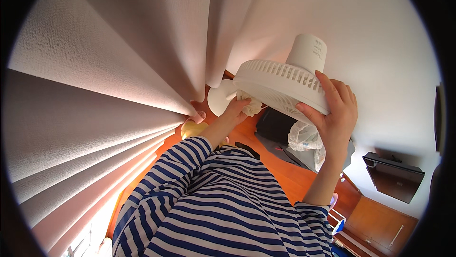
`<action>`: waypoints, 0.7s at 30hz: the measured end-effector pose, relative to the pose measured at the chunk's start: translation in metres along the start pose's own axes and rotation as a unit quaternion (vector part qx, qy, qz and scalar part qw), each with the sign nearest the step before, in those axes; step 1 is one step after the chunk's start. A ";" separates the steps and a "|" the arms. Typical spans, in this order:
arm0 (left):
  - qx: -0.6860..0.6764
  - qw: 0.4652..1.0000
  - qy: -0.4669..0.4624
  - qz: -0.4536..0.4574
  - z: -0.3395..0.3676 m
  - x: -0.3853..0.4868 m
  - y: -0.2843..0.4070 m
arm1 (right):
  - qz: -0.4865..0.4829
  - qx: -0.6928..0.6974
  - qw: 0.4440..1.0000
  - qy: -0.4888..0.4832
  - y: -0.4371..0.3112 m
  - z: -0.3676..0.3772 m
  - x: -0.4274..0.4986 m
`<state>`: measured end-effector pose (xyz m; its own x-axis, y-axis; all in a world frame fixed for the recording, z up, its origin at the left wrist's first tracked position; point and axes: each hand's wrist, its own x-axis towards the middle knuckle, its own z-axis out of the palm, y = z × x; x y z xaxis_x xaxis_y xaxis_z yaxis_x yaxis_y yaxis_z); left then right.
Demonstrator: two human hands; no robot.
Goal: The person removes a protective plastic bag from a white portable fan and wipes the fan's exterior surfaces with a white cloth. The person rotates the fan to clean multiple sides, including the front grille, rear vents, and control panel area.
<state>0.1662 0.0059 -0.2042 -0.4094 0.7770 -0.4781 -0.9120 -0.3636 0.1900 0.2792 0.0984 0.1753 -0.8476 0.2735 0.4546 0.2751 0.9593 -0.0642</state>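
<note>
A white electric fan head [281, 82] with a slatted guard is tilted in front of me, its cylindrical motor housing [308, 52] pointing up and bearing writing. My right hand [336, 105] grips the guard's rim at the right, thumb on the front grille and fingers on the back. My left hand [237, 111] holds a crumpled pale cloth [251, 105] just below the guard's left edge, beside the fan's white pole. Whether the cloth touches the guard cannot be told. Below stands the fan's round white base [219, 96], partly hidden by the cloth and the guard.
Long pale curtains [142, 43] hang at the left, close to the base. On the wooden floor [281, 171] lie a dark grey bag [272, 125] and a translucent plastic bag [304, 137]. A dark screen [395, 177] is on the wall at right, near a wooden cabinet [381, 221].
</note>
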 end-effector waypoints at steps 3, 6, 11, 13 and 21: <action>0.013 1.000 -0.001 0.006 0.011 -0.011 0.013 | 0.016 0.000 1.000 0.009 0.002 0.001 0.005; 0.008 1.000 0.018 -0.004 0.038 -0.036 0.030 | 0.013 0.017 1.000 0.020 0.003 0.002 0.010; 0.006 1.000 0.029 -0.008 0.098 -0.092 0.059 | 0.026 -0.001 1.000 0.018 0.005 0.007 0.018; 0.017 1.000 0.022 0.009 0.111 -0.113 0.069 | 0.032 0.001 0.999 0.013 0.005 0.008 0.022; 0.171 0.973 0.147 0.040 0.118 -0.122 0.089 | 0.022 0.021 0.999 0.020 -0.008 0.005 0.028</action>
<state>0.1317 -0.0607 -0.0272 -0.5009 0.5536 -0.6653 -0.8530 -0.1857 0.4877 0.2511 0.0985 0.1836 -0.8158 0.3130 0.4863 0.2917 0.9488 -0.1214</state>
